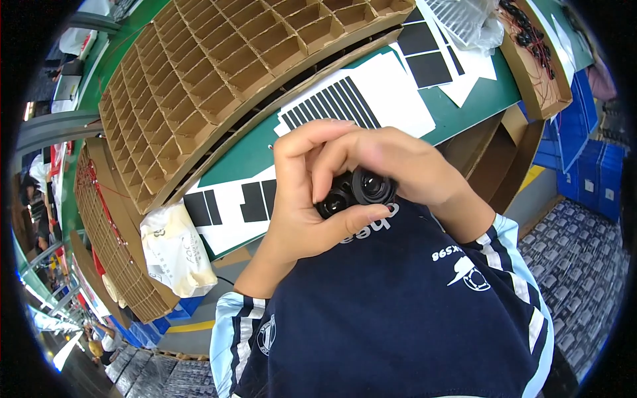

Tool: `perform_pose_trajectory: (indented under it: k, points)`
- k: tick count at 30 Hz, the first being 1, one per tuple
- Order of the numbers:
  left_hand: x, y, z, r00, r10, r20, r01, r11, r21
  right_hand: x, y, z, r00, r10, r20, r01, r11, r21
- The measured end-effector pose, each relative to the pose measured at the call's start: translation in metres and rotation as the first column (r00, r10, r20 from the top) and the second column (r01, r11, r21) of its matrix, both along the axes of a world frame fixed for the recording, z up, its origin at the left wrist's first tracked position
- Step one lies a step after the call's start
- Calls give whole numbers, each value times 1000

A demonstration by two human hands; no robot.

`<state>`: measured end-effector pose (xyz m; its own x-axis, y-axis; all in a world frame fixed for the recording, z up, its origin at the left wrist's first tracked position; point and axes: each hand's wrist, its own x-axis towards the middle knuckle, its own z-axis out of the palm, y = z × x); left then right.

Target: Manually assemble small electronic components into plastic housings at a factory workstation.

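Close to my chest, both hands are wrapped round what looks like a small pair of black binoculars [373, 188], with its two round, glossy ends facing up. My left hand [292, 207] closes on it from the left, the thumb lying along its near side. From the right and above, my right hand [405, 161] curls over it, and its fingers meet those of the left hand. Much of the body is hidden by my fingers. Beyond the hands, white sheets with black stripes [335, 103] lie on the green table [229, 162].
A large cardboard divider tray [219, 73] of square cells spans the table's far left. Near the left edge stands a white plastic-wrapped packet [176, 252]. At the right are a cardboard box with black and red wires [534, 56], clear plastic bags [464, 23] and blue bins [587, 172].
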<state>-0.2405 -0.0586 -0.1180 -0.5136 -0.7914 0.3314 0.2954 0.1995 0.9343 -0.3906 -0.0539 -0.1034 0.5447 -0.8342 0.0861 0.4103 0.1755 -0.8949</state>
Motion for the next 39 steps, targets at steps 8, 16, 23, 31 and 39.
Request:
perform_pose_trajectory:
  k: [8,16,23,31,39]
  points:
    - [-3,0,-3,998,54,25,-48,979,-200,7,1,-6,971,-234,-51,219,954,-205]
    - [-12,-2,-11,973,195,-122,-221,939,-264,15,3,-7,953,-249,172,257,966,-24]
    - [-10,5,-14,974,200,-107,-219,950,-223,19,5,-14,936,-351,3,344,916,-205]
    - [-10,5,-7,958,252,-138,-220,952,214,1,-1,-16,976,-170,-138,136,965,-225]
    - [-8,5,-9,972,197,-127,-146,932,331,1,1,-22,915,-327,-236,189,865,-465]
